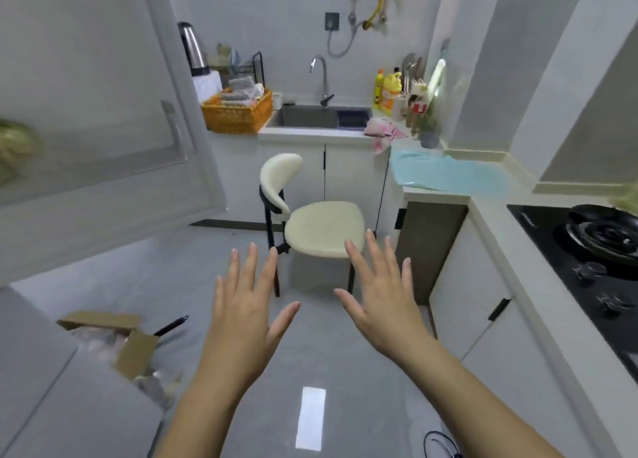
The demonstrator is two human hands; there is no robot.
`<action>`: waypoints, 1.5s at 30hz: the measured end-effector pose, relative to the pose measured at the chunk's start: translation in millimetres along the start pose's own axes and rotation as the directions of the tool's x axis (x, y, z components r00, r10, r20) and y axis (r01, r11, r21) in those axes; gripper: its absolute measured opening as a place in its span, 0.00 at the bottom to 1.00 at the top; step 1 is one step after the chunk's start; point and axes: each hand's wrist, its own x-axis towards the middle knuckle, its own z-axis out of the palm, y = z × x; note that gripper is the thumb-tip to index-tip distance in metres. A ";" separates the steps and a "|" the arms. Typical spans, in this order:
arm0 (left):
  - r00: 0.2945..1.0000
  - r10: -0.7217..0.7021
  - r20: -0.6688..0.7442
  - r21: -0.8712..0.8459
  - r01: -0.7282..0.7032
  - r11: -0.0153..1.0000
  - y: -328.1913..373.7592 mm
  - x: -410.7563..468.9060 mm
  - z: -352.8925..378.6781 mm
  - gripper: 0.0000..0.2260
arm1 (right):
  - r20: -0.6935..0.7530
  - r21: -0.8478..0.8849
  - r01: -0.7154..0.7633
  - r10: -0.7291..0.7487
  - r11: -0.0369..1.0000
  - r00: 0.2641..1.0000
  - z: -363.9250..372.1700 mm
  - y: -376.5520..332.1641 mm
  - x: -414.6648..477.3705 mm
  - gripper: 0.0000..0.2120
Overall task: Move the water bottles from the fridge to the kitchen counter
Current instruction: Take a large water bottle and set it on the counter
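Head view: both hands are held out in front, palms down, over the bare grey floor. The left hand [247, 305] and the right hand [381, 292] have their fingers spread wide and hold nothing; they hang side by side, apart from each other and from every object.

No water bottle shows anywhere in this view, so where the bottles are cannot be told. The large white door [114, 119] filling the left side, tilted by the wide lens and fitted with a vertical handle [172, 129], is probably the fridge; it looks closed. If so, the bottles lie behind it, to the left of and beyond both hands, and the left hand is the nearer one to that handle.

The kitchen counter [490, 195] runs along the right, with a pale blue cloth [448, 174] on it and a black gas hob [587, 250] nearer the camera. A cream chair [321, 226] stands between the hands and the sink [317, 117].
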 end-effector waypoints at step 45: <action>0.298 -0.778 -0.553 0.079 0.949 0.307 -351.8 -159.6 -236.1 0.35 | -0.003 0.272 0.947 -0.983 0.174 0.181 113.7 -608.6 147.9 0.34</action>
